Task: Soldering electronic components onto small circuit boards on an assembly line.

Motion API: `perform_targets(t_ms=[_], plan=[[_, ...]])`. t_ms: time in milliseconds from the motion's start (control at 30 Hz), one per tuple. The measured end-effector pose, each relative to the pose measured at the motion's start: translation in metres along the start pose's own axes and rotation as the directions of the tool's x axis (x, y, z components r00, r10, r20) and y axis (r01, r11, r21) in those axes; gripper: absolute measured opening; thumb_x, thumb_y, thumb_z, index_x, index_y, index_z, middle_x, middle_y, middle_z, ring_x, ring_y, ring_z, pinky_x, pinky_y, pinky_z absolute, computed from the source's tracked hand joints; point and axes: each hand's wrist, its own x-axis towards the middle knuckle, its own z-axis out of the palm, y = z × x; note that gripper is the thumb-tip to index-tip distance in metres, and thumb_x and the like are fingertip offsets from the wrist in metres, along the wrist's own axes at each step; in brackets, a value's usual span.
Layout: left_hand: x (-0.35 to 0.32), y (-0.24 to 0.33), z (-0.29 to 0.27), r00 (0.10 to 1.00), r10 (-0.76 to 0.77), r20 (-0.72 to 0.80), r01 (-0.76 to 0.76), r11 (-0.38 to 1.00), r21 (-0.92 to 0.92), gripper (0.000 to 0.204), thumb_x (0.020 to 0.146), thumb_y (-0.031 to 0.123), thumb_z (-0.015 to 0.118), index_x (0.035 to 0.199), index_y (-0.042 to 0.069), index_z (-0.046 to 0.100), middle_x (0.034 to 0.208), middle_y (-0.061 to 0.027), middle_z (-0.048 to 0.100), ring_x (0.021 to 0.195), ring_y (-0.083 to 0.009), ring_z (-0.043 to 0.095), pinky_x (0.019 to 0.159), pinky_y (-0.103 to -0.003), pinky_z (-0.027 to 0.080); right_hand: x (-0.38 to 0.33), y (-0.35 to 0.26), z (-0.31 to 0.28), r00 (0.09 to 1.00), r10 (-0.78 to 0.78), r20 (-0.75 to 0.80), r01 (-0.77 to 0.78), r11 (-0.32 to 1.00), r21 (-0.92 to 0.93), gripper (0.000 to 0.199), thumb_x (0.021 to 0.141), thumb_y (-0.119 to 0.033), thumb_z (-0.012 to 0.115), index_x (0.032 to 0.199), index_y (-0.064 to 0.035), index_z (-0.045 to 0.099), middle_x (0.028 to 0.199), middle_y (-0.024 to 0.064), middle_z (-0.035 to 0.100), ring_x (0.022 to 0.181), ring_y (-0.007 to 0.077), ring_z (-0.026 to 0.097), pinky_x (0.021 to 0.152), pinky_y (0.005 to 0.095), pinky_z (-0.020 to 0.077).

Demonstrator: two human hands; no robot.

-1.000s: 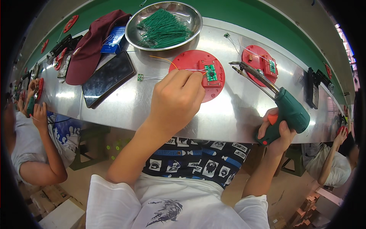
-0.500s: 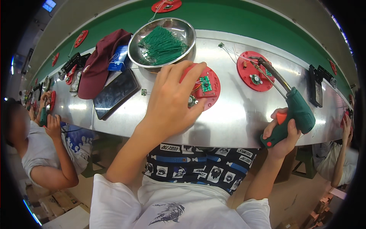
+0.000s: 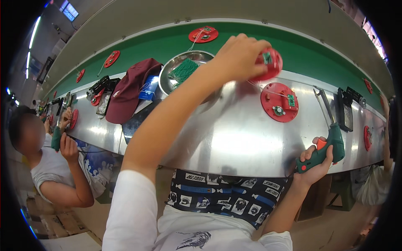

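Observation:
Raised near the green strip at the back, my left hand (image 3: 242,56) is closed on the edge of a red round plate (image 3: 274,67) with a small green circuit board on it; its fingertips are smeared by motion. My right hand (image 3: 316,163) grips a green soldering gun (image 3: 335,142) by its handle, a finger beside the orange trigger. The gun's metal tip points up and away over the table. A second red round plate (image 3: 272,96) lies on the metal table between the two hands, carrying a green board, a small round part and thin white wires.
Beyond my left forearm stands a steel bowl (image 3: 164,71) of green wires (image 3: 184,71). A maroon cap (image 3: 132,90), a blue box (image 3: 148,88) and a dark phone (image 3: 133,121) lie left. Another red plate (image 3: 204,34) rests on the green strip (image 3: 234,29). A co-worker (image 3: 63,167) sits at left.
My left hand has lifted the red plate off the table and carried it away and to the right. My right hand still holds the soldering gun, its tip now off the other plate.

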Motion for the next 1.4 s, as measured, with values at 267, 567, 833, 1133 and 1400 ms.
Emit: perform_targets(t_ms=[267, 567, 833, 1133, 1400], plan=[[0.041, -0.154, 0.046, 0.790, -0.601, -0.119, 0.597, 0.712, 0.370, 0.050, 0.092, 0.038, 0.059, 0.125, 0.001, 0.059, 0.130, -0.0210, 0.059, 0.123, -0.0404, 0.053, 0.101, -0.052, 0.043, -0.006, 0.003, 0.009, 0.999, 0.040, -0.018, -0.039, 0.999, 0.037, 0.034, 0.103, -0.035, 0.042, 0.105, -0.0020, 0.053, 0.091, 0.0080, 0.056, 0.048, 0.0104, 0.046, 0.040, 0.0246, 0.0375], [0.041, -0.178, 0.070, 0.609, -0.793, 0.013, 0.768, 0.594, 0.241, 0.046, 0.087, 0.033, 0.064, 0.126, 0.008, 0.063, 0.135, -0.0202, 0.056, 0.130, -0.0417, 0.047, 0.105, -0.051, 0.040, -0.004, -0.001, 0.004, 0.998, 0.046, -0.046, -0.046, 0.999, -0.002, 0.034, 0.102, -0.033, 0.042, 0.103, -0.0014, 0.053, 0.088, 0.0086, 0.056, 0.049, 0.0121, 0.047, 0.042, 0.0269, 0.0385], [0.048, -0.178, 0.057, 0.759, -0.615, 0.213, 0.643, 0.760, -0.099, 0.028, 0.084, 0.033, 0.070, 0.087, 0.006, 0.076, 0.087, -0.0143, 0.073, 0.084, -0.0266, 0.070, 0.079, -0.036, 0.054, -0.002, 0.000, 0.004, 0.999, 0.035, -0.013, -0.035, 0.999, 0.002, 0.034, 0.101, -0.033, 0.045, 0.103, 0.0005, 0.053, 0.087, 0.0105, 0.057, 0.048, 0.0134, 0.049, 0.042, 0.0275, 0.0403], [0.017, -0.061, -0.015, 0.920, -0.387, 0.069, 0.378, 0.821, -0.428, 0.028, 0.090, 0.027, 0.064, 0.095, 0.000, 0.071, 0.077, -0.0156, 0.067, 0.070, -0.0241, 0.065, 0.070, -0.036, 0.053, -0.004, 0.004, 0.007, 0.999, 0.051, -0.003, -0.051, 0.998, 0.022, 0.035, 0.102, -0.033, 0.044, 0.104, -0.0001, 0.053, 0.089, 0.0101, 0.057, 0.049, 0.0130, 0.049, 0.042, 0.0274, 0.0401], [-0.106, 0.040, -0.020, 1.000, -0.021, 0.013, 0.021, 1.000, -0.013, 0.015, 0.087, 0.015, 0.066, 0.087, 0.001, 0.062, 0.090, -0.0152, 0.061, 0.081, -0.0335, 0.061, 0.073, -0.042, 0.049, -0.003, 0.001, -0.001, 0.996, 0.088, 0.032, -0.089, 0.995, 0.036, 0.036, 0.103, -0.035, 0.042, 0.108, -0.0002, 0.053, 0.093, 0.0089, 0.057, 0.049, 0.0088, 0.044, 0.040, 0.0229, 0.0368]])
